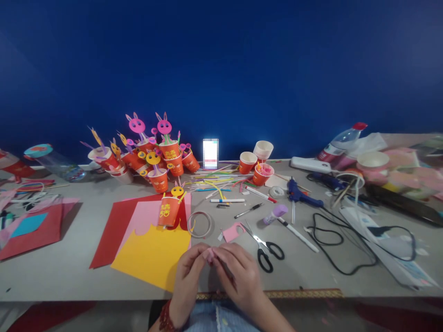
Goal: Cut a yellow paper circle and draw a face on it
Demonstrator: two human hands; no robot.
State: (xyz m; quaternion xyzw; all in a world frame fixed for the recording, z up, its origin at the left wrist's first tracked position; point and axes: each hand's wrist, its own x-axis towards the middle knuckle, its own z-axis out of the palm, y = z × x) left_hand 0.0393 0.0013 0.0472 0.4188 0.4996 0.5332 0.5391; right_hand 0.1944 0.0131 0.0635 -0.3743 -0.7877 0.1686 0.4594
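My left hand [190, 272] and my right hand [239, 271] meet at the table's front edge. Their fingertips pinch a small pink piece of paper [210, 255] between them; its shape is mostly hidden by the fingers. Just beyond lies a pink paper scrap [232, 232] with a round cutout. To the right of it, black-handled scissors [263, 249] rest with their handles toward me. A roll of tape [200, 224] lies beyond my left hand. Yellow paper [152, 253] spreads to the left, over pink and red sheets. On these stands a red paper cup [169, 210] with a yellow bunny figure.
Decorated cups [159, 180] with bunny figures cluster at the back left. A lit phone [211, 153] stands by the wall, behind scattered pipe cleaners [214, 179]. At right are a purple glue stick [276, 214], a blue glue gun [304, 197], a black cable [346, 272] and a power strip [384, 244].
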